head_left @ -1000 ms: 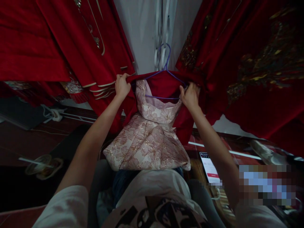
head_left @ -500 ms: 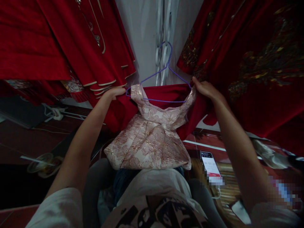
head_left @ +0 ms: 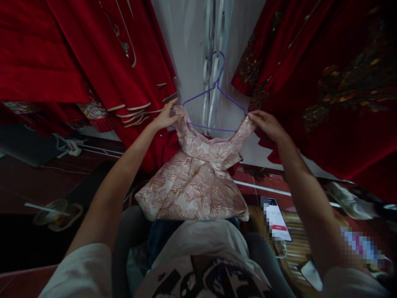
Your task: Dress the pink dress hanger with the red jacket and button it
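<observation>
- One dress, sleeveless pink floral brocade (head_left: pixel 198 186) with gold threads, lies with its skirt across the person's lap and its bodice stretched away from the body; its two shoulder straps point towards the wall.
- One purple hanger (head_left: pixel 217 84) sits at the neckline, its two sloping arms running to the two straps and its single lower bar crossing the neck opening. Its hook lies in front of pale upright strips on the wall (head_left: pixel 182 41); whether it hangs on them cannot be told.
- Two bare hands, one at each strap.
- Left hand (head_left: pixel 169 116): partly open, forefinger extended, thumb laid over the left strap, which it grips; the remaining fingers are partly hidden.
- Right hand (head_left: pixel 266 123): nearly closed, thumb and fingertips pinching the right strap just beside the hanger's end.
- One smartphone (head_left: pixel 281 225), screen lit with a red button, and one white cable (head_left: pixel 283 250) beside it, on a slatted wooden surface (head_left: pixel 296 242) to the right.
- One clear plastic cup (head_left: pixel 51 213) with one white straw (head_left: pixel 39 208), to the left.
- Red garments hang on both sides, tasselled on the left (head_left: pixel 62 74), gold-embroidered on the right (head_left: pixel 294 74); their folds overlap too much to count.
</observation>
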`<action>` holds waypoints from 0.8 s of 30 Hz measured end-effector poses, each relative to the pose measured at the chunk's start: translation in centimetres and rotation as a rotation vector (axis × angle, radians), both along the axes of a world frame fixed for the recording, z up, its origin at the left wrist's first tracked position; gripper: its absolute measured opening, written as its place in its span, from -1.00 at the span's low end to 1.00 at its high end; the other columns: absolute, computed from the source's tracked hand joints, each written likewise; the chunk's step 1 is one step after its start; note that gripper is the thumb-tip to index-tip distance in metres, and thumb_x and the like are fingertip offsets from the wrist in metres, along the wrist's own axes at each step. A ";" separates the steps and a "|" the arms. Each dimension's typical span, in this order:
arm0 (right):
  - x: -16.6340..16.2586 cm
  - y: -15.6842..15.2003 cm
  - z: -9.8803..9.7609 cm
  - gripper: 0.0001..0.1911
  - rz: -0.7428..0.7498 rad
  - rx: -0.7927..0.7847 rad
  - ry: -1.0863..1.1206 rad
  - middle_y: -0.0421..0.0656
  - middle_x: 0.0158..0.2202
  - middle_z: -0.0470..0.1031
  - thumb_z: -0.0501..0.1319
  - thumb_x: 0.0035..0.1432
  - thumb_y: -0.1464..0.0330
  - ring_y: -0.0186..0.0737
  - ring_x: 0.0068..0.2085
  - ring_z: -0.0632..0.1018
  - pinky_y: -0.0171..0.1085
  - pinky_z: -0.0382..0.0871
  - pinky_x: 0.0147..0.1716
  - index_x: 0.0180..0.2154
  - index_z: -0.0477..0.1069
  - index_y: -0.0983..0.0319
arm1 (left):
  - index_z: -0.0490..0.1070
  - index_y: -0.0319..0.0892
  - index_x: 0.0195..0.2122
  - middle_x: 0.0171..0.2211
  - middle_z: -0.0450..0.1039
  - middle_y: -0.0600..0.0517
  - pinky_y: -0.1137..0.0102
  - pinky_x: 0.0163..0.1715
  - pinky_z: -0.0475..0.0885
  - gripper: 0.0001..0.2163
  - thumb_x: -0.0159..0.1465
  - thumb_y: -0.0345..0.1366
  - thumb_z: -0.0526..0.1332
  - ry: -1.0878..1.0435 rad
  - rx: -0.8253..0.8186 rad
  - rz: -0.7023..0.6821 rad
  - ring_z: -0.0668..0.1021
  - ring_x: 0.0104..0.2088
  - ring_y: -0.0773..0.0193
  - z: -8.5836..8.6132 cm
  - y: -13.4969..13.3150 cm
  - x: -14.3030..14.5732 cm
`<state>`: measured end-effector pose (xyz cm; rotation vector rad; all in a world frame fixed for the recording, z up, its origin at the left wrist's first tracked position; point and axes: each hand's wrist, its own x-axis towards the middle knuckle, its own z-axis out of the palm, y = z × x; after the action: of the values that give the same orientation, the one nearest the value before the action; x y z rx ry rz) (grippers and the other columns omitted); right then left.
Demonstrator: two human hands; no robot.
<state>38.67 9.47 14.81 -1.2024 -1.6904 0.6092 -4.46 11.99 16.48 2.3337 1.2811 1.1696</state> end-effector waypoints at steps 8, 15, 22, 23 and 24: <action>-0.3 2.2 -1.7 -0.71 -0.274 0.211 0.189 -0.13 -0.23 0.58 0.22 0.10 0.08 -0.06 -0.16 0.58 -0.11 0.50 -0.18 -0.28 0.50 0.13 | 0.54 -0.21 -0.19 -0.20 0.53 -0.10 0.35 -0.05 0.34 -0.62 0.25 -0.01 0.14 -0.068 0.140 0.200 0.50 -0.14 0.18 0.0 0.4 0.4; 2.1 -0.2 -5.9 -0.70 -0.504 0.076 0.274 -0.10 -0.40 0.58 0.28 0.00 0.11 -0.05 -0.36 0.60 -0.08 0.52 -0.37 -0.37 0.51 0.21 | 0.56 -0.26 -0.37 -0.49 0.53 -0.09 0.38 -0.28 0.33 -0.62 0.20 -0.02 0.16 0.052 -0.027 0.435 0.49 -0.42 0.19 -2.2 -2.4 -3.8; 0.2 -5.4 -3.4 -0.65 0.167 -0.137 -0.198 -0.10 -0.31 0.60 0.27 0.02 0.02 -0.05 -0.23 0.59 -0.08 0.50 -0.19 -0.40 0.55 0.16 | 0.58 -0.19 -0.30 -0.33 0.57 -0.03 0.39 -0.28 0.37 -0.66 0.23 -0.04 0.13 0.134 -0.081 0.091 0.53 -0.31 0.21 -2.6 -4.4 1.9; -0.6 -5.6 -2.3 -0.66 0.223 -0.065 -0.248 -0.11 -0.22 0.60 0.24 0.07 0.02 -0.04 -0.16 0.59 -0.05 0.48 -0.10 -0.36 0.55 0.15 | 0.58 -0.18 -0.29 -0.28 0.56 -0.04 0.36 -0.19 0.39 -0.66 0.25 -0.05 0.13 0.133 -0.014 0.042 0.53 -0.24 0.21 -2.5 -4.4 3.4; -1.4 -5.6 -1.2 -0.68 0.241 0.030 -0.300 -0.12 -0.11 0.57 0.20 0.12 0.05 -0.04 -0.06 0.56 -0.02 0.42 0.00 -0.32 0.55 0.14 | 0.57 -0.16 -0.28 -0.21 0.54 -0.05 0.33 -0.10 0.38 -0.68 0.25 -0.06 0.13 0.141 0.044 -0.014 0.52 -0.17 0.20 -2.4 -4.2 4.9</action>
<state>37.23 3.85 13.58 -1.1186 -2.1114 0.5654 0.44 7.77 14.07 2.4918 1.2940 1.0556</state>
